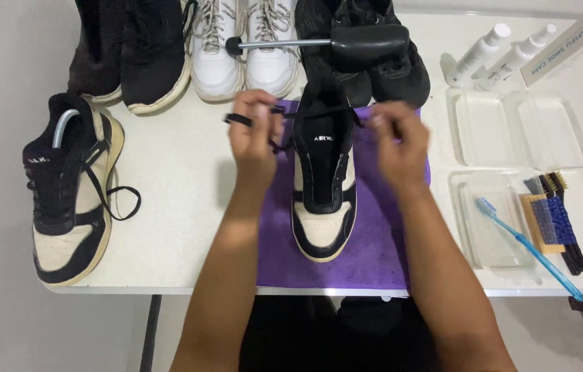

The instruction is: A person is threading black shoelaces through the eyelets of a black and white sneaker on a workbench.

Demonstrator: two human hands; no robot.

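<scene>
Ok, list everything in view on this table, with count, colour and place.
sneaker: one, black and cream, on the cloth
cloth: one, purple, table centre
lace: one, black, held by both hands
second sneaker: one, black and cream, left
black shoes: pair, back left
white sneakers: pair, back centre
spray bottles: two, white, back right
trays: clear, right
toothbrush: one, blue, right
left hand: fingers pinching lace
right hand: fingers pinching lace

Shoe-cleaning workstation, white table (pixel 181 179), rows of sneakers (pixel 243 48), brushes (pixel 557 220), spray bottles (pixel 481 52)
</scene>
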